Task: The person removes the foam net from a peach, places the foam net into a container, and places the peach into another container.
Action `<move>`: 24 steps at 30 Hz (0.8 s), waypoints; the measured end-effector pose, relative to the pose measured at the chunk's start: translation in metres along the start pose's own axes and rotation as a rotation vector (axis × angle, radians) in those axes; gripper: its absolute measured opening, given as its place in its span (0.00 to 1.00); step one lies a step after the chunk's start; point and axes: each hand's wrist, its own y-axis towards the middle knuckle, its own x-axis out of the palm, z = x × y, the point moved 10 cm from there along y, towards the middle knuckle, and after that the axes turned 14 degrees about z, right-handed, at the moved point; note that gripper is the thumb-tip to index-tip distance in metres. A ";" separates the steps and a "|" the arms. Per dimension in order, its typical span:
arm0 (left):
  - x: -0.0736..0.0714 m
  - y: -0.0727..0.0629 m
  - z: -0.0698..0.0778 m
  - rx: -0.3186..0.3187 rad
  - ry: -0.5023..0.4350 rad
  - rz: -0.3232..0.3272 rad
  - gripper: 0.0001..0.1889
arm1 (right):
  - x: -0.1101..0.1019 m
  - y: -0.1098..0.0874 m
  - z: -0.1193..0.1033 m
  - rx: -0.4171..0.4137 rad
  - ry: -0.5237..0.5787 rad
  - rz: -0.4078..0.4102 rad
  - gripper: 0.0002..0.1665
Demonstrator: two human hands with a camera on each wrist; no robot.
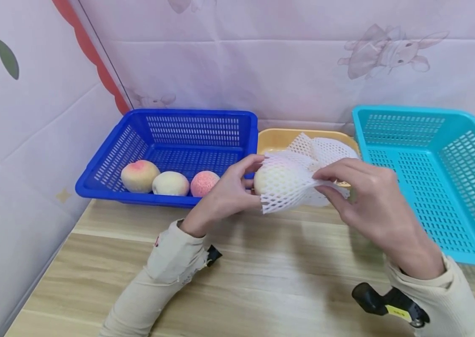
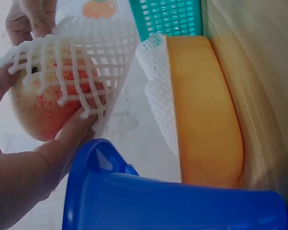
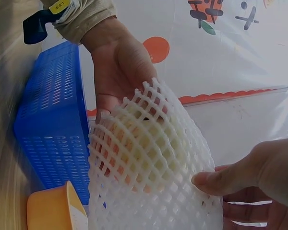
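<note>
A pale peach with red speckles (image 2: 43,108) is partly inside a white foam net sleeve (image 1: 284,178). My left hand (image 1: 233,192) grips the peach from its bare end, thumb below and fingers around the far side. My right hand (image 1: 368,201) pinches the gathered other end of the sleeve between thumb and fingers. In the right wrist view the net (image 3: 153,158) spreads over most of the peach. Both are held above the table in front of a yellow bin (image 1: 279,135), where more white foam nets (image 1: 332,147) lie.
To the left stands a blue basket (image 1: 166,201) with three peaches, among them a yellowish one (image 1: 139,176), a pale one (image 1: 171,184) and a pink one (image 1: 204,183). A turquoise basket (image 1: 420,182) stands at the right. Behind them hangs a printed wall covering (image 1: 296,75).
</note>
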 end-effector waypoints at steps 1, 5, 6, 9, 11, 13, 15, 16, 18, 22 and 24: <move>-0.001 0.000 0.001 0.002 0.000 0.002 0.39 | -0.001 0.000 0.000 0.002 -0.002 0.003 0.21; -0.003 -0.003 0.007 0.014 0.001 0.008 0.39 | -0.003 0.000 0.002 0.019 -0.012 0.004 0.21; -0.004 -0.003 0.009 0.015 0.007 0.011 0.39 | -0.004 0.000 0.003 0.025 -0.006 0.004 0.21; -0.007 -0.006 0.015 0.019 0.009 0.017 0.40 | -0.007 0.001 0.005 0.036 -0.020 0.005 0.20; -0.009 -0.008 0.018 0.025 0.007 0.025 0.39 | -0.011 0.001 0.006 0.041 -0.018 0.015 0.20; -0.010 -0.008 0.020 0.041 0.003 0.030 0.39 | -0.013 0.001 0.007 0.040 -0.024 0.021 0.20; -0.011 -0.008 0.021 0.050 0.000 0.034 0.38 | -0.015 0.001 0.008 0.040 -0.017 0.026 0.21; -0.012 -0.008 0.021 0.052 0.001 0.037 0.38 | -0.015 0.001 0.008 0.042 -0.020 0.023 0.21; -0.013 -0.007 0.021 0.053 0.003 0.041 0.37 | -0.016 0.001 0.009 0.045 -0.030 0.019 0.21; -0.014 -0.007 0.019 0.041 -0.005 0.042 0.36 | -0.017 0.000 0.012 0.048 -0.047 0.020 0.21; -0.015 -0.007 0.019 0.035 -0.010 0.039 0.36 | -0.018 0.001 0.012 0.045 -0.049 0.023 0.21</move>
